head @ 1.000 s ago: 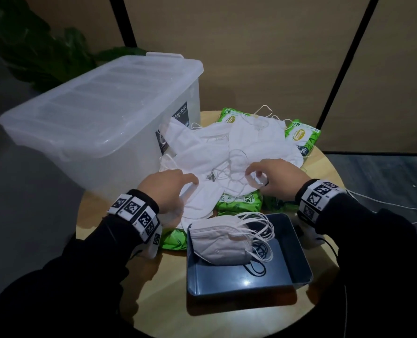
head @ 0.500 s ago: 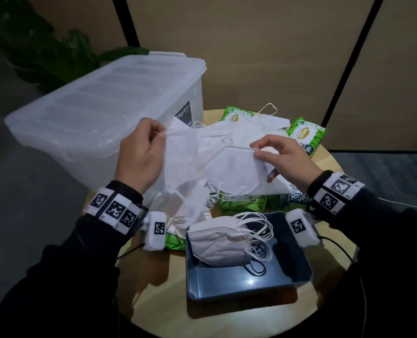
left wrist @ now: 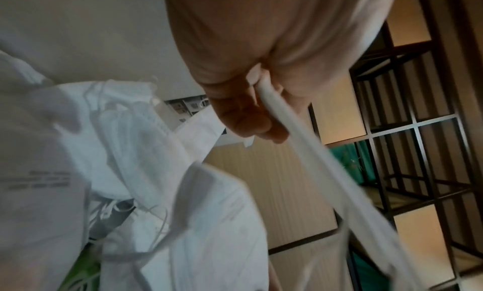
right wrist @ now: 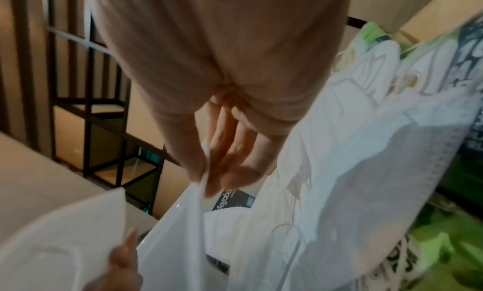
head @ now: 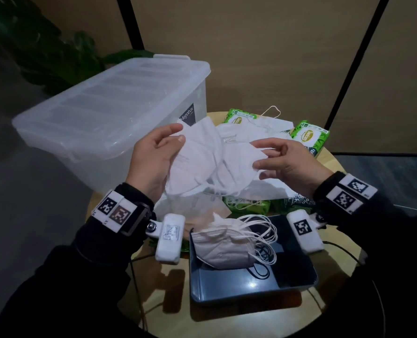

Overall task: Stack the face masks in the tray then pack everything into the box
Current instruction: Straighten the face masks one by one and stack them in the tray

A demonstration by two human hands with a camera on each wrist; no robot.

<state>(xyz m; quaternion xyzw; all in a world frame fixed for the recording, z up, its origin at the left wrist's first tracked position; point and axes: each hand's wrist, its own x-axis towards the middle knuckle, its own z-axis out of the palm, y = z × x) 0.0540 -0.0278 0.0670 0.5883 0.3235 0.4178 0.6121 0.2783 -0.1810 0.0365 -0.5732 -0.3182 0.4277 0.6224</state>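
In the head view my left hand (head: 175, 140) holds a white folded face mask (head: 193, 164) by its upper edge, lifted above the table. My right hand (head: 260, 154) pinches a second white mask (head: 236, 167) that overlaps the first. The left wrist view shows my left hand (left wrist: 261, 113) with fingers curled on the thin mask edge (left wrist: 313, 161); the right wrist view shows my right hand (right wrist: 209, 181) with thumb and fingers nipping the mask edge (right wrist: 188, 223). A dark tray (head: 251, 286) sits below, with a stack of masks (head: 222, 250) in its left half. Loose masks (head: 256, 128) lie behind.
A translucent lidded storage box (head: 110, 118) stands at the back left on the round wooden table (head: 168, 296). Green wipe packs (head: 309, 136) lie at the back right and under the loose masks. A plant fills the far left corner.
Both hands have risen from the pile, each with a mask, and have come closer together, so the two masks now overlap above the tray.
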